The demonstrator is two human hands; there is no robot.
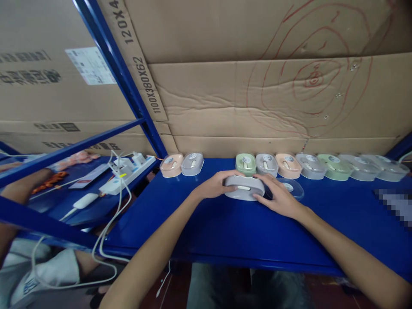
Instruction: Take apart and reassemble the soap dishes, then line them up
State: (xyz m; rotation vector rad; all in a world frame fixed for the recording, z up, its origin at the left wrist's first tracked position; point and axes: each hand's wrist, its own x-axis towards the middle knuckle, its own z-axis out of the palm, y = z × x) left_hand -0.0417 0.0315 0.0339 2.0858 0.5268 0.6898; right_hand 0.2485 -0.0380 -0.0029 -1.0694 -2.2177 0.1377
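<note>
I've got left hand (pixel 212 185) and right hand (pixel 283 198) part-curled, fingers gripping opposite ends of the gray box (pixel 243 193) over the blue table (pixel 225 234); looks like a handling step, next move needs even grip.

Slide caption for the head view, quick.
Left hand and right hand hold a gray box near lined-up boxes on a blue table.

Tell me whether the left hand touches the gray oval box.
Touching. The head view shows the left hand gripping the gray oval box, thumb across its face.
</note>
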